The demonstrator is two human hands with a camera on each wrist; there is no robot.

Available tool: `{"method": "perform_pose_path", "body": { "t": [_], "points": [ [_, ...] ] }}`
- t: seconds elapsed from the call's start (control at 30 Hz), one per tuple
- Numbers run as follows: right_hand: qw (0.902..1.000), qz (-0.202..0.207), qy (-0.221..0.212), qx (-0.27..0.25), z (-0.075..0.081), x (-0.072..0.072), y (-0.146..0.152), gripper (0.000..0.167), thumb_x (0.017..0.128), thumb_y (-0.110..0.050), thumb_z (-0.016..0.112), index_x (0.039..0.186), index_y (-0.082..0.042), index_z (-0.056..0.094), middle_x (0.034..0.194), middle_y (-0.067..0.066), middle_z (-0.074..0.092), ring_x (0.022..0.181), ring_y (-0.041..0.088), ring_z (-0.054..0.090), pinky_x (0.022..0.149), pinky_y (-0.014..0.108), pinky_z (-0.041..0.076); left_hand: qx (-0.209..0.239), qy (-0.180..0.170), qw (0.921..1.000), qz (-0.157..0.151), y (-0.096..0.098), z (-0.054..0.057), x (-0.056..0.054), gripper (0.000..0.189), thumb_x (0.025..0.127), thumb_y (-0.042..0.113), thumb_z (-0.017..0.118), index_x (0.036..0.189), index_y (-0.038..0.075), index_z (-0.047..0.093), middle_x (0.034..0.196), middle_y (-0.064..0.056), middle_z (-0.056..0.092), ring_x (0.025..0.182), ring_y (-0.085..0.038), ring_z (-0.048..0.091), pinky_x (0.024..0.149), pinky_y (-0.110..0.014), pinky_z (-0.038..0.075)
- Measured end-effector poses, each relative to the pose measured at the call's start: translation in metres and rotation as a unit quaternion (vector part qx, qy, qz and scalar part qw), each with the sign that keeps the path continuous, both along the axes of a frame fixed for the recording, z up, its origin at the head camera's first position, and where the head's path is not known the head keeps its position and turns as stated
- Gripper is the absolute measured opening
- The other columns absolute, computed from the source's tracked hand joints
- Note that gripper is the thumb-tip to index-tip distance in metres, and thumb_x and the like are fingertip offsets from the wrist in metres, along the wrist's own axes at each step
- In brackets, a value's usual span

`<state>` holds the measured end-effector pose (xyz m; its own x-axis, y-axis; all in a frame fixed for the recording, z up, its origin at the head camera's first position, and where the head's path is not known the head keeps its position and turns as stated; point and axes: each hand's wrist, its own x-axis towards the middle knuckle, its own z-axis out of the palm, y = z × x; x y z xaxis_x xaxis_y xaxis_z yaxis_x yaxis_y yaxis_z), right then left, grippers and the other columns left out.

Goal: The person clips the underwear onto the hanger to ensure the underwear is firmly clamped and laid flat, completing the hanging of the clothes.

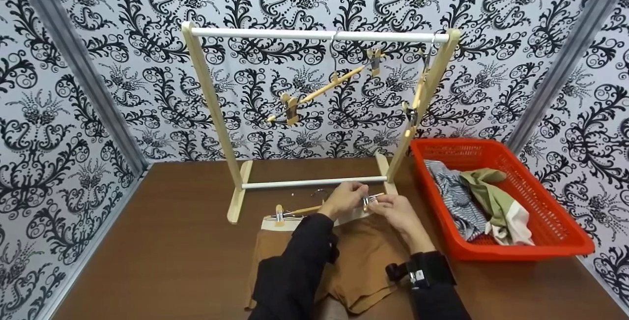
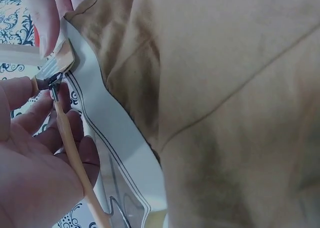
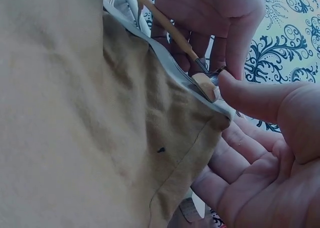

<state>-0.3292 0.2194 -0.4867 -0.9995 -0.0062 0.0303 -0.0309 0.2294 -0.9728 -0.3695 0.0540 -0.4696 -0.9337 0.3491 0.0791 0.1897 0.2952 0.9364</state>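
Note:
Brown shorts [image 1: 366, 256] with a pale waistband [image 2: 110, 118] lie on the table below both hands. A wooden clip hanger [image 1: 304, 210] runs along the waistband, its left clip [image 1: 279, 216] on the band. My left hand [image 1: 345, 198] pinches the handle end of the right clip [image 2: 61, 62] between thumb and fingers, with the hanger bar crossing its palm. Opposite it, my right hand [image 1: 399, 216] holds the waistband's right corner, thumb by the clip and fingers behind the cloth. My left forearm covers part of the hanger and shorts in the head view.
Behind stands a wooden rack [image 1: 211, 99] with a white top rail [image 1: 275, 33]. Two clip hangers hang on it, one mid-rail [image 1: 339, 81], another by the right post [image 1: 418, 95]. At right, a red basket [image 1: 540, 182] contains a striped cloth [image 1: 454, 197] and a green-white cloth [image 1: 491, 197].

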Motion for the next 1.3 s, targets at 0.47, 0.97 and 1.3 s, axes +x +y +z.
{"method": "perform_pose_path", "body": {
  "t": [0.47,0.97,1.3],
  "points": [
    [0.9999,-0.016,0.000,-0.005,0.001,0.001,0.001,0.019,0.089,0.002,0.071,0.103,0.014,0.071,0.091,0.012,0.073,0.076,0.009,0.065,0.067,0.024,0.052,-0.145,0.041,0.9873,0.049,-0.002,0.001,0.006,0.044,0.104,0.038,0.050,0.109,0.002,0.075,0.113,-0.012,0.073,0.108,-0.031,0.067,0.096,-0.044,0.049],
    [0.9983,0.031,-0.032,0.038,0.017,0.006,0.012,0.030,0.093,-0.008,0.072,0.119,0.007,0.067,0.095,0.007,0.075,0.072,0.011,0.060,0.057,0.024,0.045,-0.111,-0.004,0.9907,0.079,-0.004,0.015,0.003,0.042,0.104,0.039,0.051,0.113,0.005,0.072,0.117,-0.009,0.071,0.119,-0.029,0.061,0.115,-0.056,0.026],
    [0.9950,0.075,-0.016,0.065,0.025,0.011,0.016,0.031,0.093,-0.006,0.069,0.119,0.009,0.066,0.093,0.009,0.072,0.076,0.016,0.063,0.061,0.029,0.050,-0.013,-0.034,0.9961,0.081,-0.006,0.020,0.005,0.036,0.102,0.034,0.059,0.109,0.002,0.074,0.112,-0.006,0.071,0.110,-0.023,0.061,0.098,-0.037,0.046]
  ]
}}
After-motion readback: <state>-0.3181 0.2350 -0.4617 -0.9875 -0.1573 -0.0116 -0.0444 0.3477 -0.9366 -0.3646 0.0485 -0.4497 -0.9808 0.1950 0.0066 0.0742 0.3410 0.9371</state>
